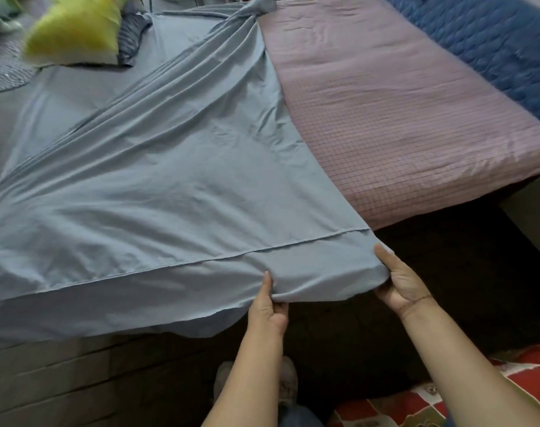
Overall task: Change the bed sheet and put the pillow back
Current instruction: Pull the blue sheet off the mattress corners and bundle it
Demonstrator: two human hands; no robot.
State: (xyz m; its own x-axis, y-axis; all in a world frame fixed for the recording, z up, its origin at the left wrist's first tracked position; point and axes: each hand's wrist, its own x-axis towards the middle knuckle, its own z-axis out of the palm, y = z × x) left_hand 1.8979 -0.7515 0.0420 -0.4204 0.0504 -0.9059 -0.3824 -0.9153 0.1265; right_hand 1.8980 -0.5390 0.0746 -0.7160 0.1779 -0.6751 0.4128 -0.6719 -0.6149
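At the bed's near edge, both hands, left (270, 306) and right (399, 282), pinch the blue sheet (158, 204) (pink mattress (401, 118) half bare).

The bed sheet (158, 192) lies across the left and middle of the mattress (401, 118), bunched toward the far edge. My left hand (270, 309) and right hand (401, 282) grip its near corner, side by side. A pillow (74, 32) rests at far left, on the sheet.
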